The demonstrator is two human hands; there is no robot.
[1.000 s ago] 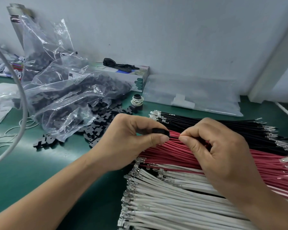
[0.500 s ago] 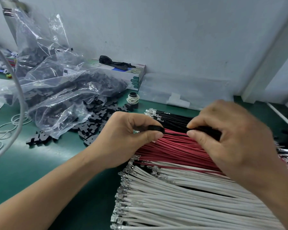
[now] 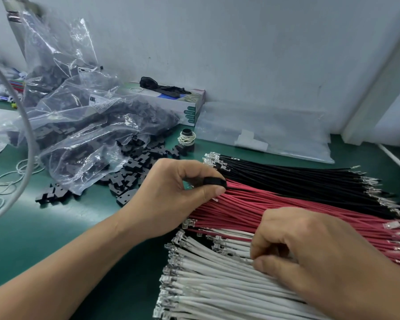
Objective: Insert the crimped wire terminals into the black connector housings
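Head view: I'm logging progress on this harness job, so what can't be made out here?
- Black connector housing: its cavities and any seated wires, hidden by the left hand.
- Right hand: which white wire its curled fingers pinch.
- Label on the plastic bag: too small.

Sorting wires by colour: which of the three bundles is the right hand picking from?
The white wires, the bundle nearest the camera. The right hand pinches there, not at the red wires or the black wires farther back.

Bare forearms (image 3: 79, 262), no sleeves, ringless hands (image 3: 171, 195)
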